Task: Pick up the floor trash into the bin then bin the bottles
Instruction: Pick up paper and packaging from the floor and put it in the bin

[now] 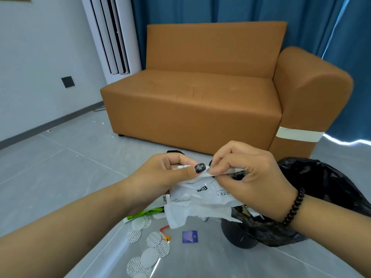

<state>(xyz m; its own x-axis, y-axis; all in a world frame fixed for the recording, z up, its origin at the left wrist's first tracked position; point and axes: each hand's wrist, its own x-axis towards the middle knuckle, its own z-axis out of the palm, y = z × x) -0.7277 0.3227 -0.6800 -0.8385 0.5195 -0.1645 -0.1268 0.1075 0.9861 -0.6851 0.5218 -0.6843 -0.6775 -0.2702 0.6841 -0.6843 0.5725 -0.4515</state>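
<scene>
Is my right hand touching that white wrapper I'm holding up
Touching. The head view shows the right hand pinching the top edge of the white wrapper between thumb and fingers, with no gap; the left hand grips it too.

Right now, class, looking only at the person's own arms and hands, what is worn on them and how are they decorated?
Both forearms are bare, with no sleeves. The right hand has a black beaded bracelet at its wrist. The left hand has a black-painted thumbnail with a pale pattern.
</scene>
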